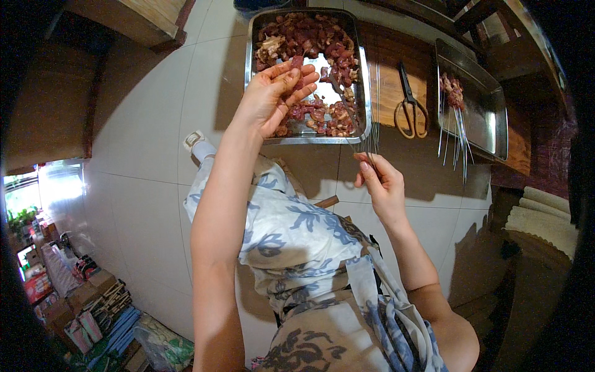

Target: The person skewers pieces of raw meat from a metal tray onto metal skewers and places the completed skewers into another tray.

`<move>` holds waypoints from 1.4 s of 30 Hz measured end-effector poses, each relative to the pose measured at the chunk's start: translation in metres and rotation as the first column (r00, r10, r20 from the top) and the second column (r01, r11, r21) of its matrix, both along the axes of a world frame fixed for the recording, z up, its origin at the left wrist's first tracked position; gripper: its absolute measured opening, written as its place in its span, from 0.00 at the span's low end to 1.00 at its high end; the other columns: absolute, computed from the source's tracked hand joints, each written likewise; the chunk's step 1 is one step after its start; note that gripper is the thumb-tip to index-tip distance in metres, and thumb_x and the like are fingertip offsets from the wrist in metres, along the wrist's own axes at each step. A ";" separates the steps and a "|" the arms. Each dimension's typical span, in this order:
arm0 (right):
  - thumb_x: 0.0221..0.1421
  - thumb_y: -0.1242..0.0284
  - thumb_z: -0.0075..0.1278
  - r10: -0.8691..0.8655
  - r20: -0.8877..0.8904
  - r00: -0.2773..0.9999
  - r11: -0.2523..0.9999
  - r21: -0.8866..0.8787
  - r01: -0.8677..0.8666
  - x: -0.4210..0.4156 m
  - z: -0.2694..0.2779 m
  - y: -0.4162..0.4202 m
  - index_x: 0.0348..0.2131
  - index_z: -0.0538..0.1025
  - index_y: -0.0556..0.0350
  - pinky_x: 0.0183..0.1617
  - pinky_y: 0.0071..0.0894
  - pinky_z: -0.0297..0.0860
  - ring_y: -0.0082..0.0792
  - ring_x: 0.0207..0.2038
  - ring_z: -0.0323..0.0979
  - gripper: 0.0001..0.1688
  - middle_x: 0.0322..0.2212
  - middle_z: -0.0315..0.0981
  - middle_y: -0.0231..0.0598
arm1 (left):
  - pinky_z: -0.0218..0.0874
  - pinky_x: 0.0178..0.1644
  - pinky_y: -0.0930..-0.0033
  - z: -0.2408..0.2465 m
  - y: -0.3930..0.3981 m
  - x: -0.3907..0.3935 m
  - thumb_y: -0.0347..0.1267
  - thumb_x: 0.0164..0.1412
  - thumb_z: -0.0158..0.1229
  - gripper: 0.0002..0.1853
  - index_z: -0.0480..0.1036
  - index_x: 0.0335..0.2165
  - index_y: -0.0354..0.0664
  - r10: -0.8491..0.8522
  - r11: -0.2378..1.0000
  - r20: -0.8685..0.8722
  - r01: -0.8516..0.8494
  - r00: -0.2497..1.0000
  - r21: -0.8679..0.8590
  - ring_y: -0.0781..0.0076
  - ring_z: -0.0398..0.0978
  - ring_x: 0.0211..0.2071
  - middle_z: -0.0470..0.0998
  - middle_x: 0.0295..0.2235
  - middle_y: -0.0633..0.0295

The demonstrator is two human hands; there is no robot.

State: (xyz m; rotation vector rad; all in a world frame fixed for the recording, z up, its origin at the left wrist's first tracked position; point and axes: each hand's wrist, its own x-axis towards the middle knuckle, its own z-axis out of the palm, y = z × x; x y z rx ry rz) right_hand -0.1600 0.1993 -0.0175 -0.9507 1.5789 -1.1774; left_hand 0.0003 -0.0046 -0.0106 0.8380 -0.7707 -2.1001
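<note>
My left hand (pixel 274 100) is over a deep metal tray (pixel 307 140), pinching a small piece of raw meat (pixel 296 62) between thumb and fingers. Cut raw meat (pixel 341 56) lies along the tray's far and right sides, with more chunks (pixel 320 114) near its front edge. Just outside the tray's front right corner, my right hand (pixel 383 183) grips thin metal skewers (pixel 370 148) by their near ends. One held skewer slants up across the tray towards the left hand. How many it holds is not clear.
Right of the tray, black scissors (pixel 408 100) with tan handles lie on a wooden board (pixel 386 44). More thin skewers (pixel 377 79) lie beside the tray. A second metal tray (pixel 488 111) holds meat-loaded skewers (pixel 452 90), their bare ends overhanging its front edge. Wooden furniture (pixel 506 51) stands behind.
</note>
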 end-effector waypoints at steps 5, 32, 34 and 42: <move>0.57 0.77 0.43 0.001 0.002 1.000 1.000 -0.020 -0.001 0.001 0.000 0.000 0.39 0.73 0.64 0.27 0.17 0.61 0.17 0.22 0.65 0.12 0.19 0.67 0.30 | 0.68 0.48 0.65 -0.001 0.008 -0.002 0.25 0.55 0.54 0.14 0.66 0.41 0.30 0.018 1.000 -0.029 -0.019 0.999 -0.021 0.63 0.72 0.42 0.72 0.40 0.52; 0.57 0.76 0.43 -0.011 0.063 0.998 0.999 0.037 0.009 0.004 0.011 -0.013 0.39 0.73 0.64 0.25 0.15 0.59 0.16 0.22 0.64 0.12 0.18 0.67 0.29 | 0.69 0.43 0.69 0.001 0.014 -0.011 0.27 0.57 0.52 0.13 0.67 0.42 0.33 0.187 0.979 -0.074 -0.193 0.979 -0.070 0.64 0.73 0.42 0.73 0.40 0.54; 0.57 0.76 0.43 0.012 0.045 0.999 0.998 0.054 -0.015 0.002 0.011 -0.012 0.38 0.73 0.65 0.25 0.15 0.59 0.16 0.22 0.64 0.12 0.18 0.67 0.29 | 0.70 0.41 0.70 0.001 0.013 -0.007 0.26 0.57 0.52 0.13 0.68 0.42 0.35 0.179 0.980 -0.030 -0.181 0.983 -0.081 0.66 0.74 0.39 0.74 0.38 0.56; 0.57 0.76 0.43 0.014 0.086 0.996 0.999 0.051 -0.019 0.002 0.013 -0.013 0.38 0.73 0.66 0.24 0.14 0.58 0.16 0.21 0.64 0.12 0.18 0.67 0.29 | 0.70 0.40 0.72 0.005 0.019 -0.008 0.26 0.55 0.54 0.14 0.69 0.42 0.36 0.100 0.993 -0.061 -0.103 0.993 -0.061 0.69 0.75 0.37 0.75 0.35 0.60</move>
